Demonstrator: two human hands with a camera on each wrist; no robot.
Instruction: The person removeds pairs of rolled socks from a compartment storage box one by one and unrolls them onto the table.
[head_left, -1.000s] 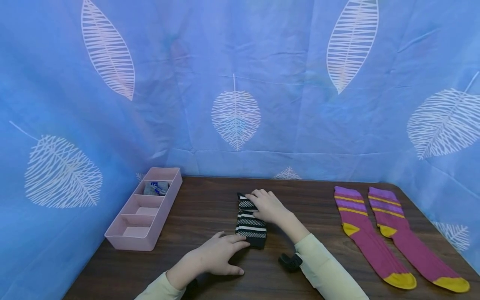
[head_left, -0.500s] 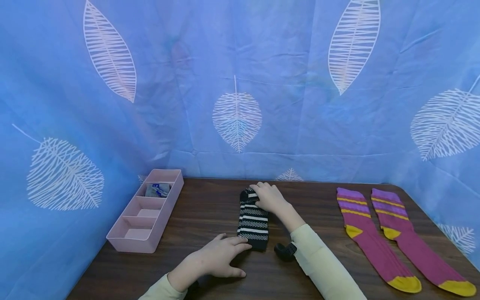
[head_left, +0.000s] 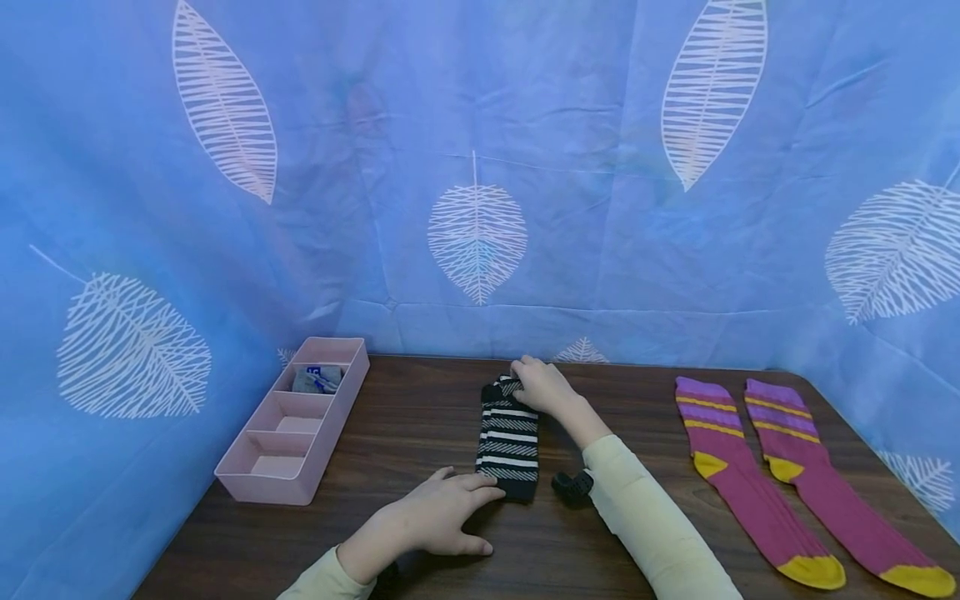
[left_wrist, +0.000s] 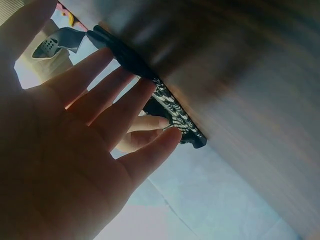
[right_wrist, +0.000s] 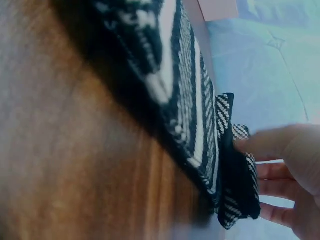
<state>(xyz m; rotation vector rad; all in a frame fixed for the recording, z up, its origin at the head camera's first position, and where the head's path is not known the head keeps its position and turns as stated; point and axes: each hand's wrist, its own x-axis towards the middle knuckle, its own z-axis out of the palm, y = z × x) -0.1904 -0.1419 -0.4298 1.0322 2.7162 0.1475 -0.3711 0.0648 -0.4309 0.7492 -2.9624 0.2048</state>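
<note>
A black-and-white striped sock (head_left: 508,446), folded with its layers stacked, lies lengthwise on the dark wooden table (head_left: 420,433). It cannot be told whether this is one sock or a pair. My right hand (head_left: 546,390) pinches its far end, where a folded-over flap shows; the right wrist view has the thumb on one side of this flap (right_wrist: 237,175) and fingers on the other. With fingers straight and spread, my left hand (head_left: 442,512) touches the black near end. In the left wrist view its fingertips (left_wrist: 145,87) lie along the sock's edge.
At left stands a pink divided box (head_left: 330,442), with a folded grey sock (head_left: 317,379) in one compartment. Two long maroon socks (head_left: 757,504) with purple tops and yellow heels and toes lie flat at right. A blue leaf-print cloth (head_left: 600,250) hangs behind the table.
My right hand has moved a little away from me, and the striped sock's far end now reaches farther back with a folded flap showing. My left hand has stayed at the near end.
</note>
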